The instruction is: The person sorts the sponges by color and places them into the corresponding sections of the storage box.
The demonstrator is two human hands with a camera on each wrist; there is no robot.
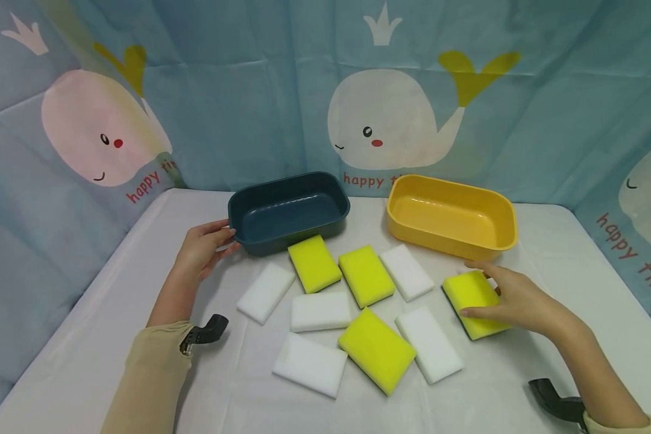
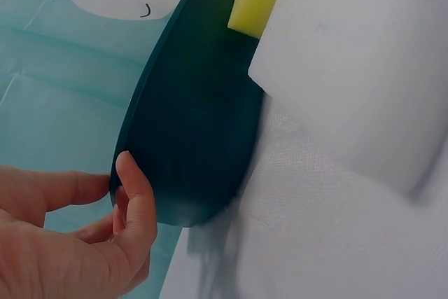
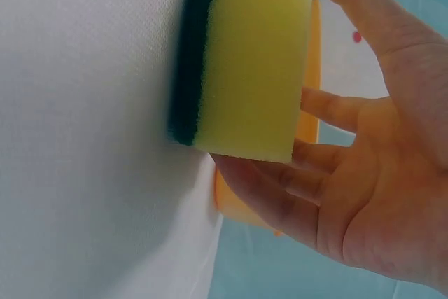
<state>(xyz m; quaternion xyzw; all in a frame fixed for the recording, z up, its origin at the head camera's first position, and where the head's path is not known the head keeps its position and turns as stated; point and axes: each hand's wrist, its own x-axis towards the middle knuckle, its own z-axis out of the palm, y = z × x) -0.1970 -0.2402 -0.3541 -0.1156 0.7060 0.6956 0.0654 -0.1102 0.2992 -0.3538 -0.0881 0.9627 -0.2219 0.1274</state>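
Note:
My left hand [image 1: 205, 248] pinches the near-left end of a dark blue plastic basin [image 1: 282, 232]. In the left wrist view, the thumb [image 2: 134, 187] lies on the near side of the basin's wall and a finger meets the rim from the other side. My right hand [image 1: 521, 298] spreads loosely over a yellow scouring sponge [image 1: 472, 295] at the right. Its thumb [image 1: 480, 313] crosses the sponge's top, while the forefinger reaches past the far edge. The right wrist view shows the sponge's dark green layer [image 3: 192, 54] facing the table, with the fingers [image 3: 280, 201] around one end.
A yellow basin [image 1: 450, 238] stands at the back right. Several white sponges [image 1: 321, 311] and three other yellow sponges [image 1: 377, 351] lie scattered across the white tablecloth [image 1: 239, 386]. A blue whale-print curtain [image 1: 282, 108] hangs behind the table.

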